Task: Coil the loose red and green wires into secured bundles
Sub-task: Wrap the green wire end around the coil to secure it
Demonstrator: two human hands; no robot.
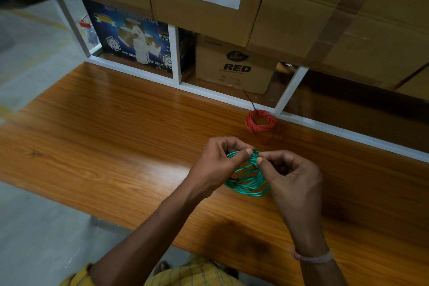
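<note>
Both hands hold the green wire coil just above the wooden bench. Left hand pinches the coil's top, thumb and fingers closed on the strands. Right hand pinches right beside it, fingertips closed on the coil top where a thin dark tie crosses the loops. Red wire coil lies on the bench farther back, near the white shelf frame, with a black tie sticking up. Cardboard boxes sit behind.
</note>
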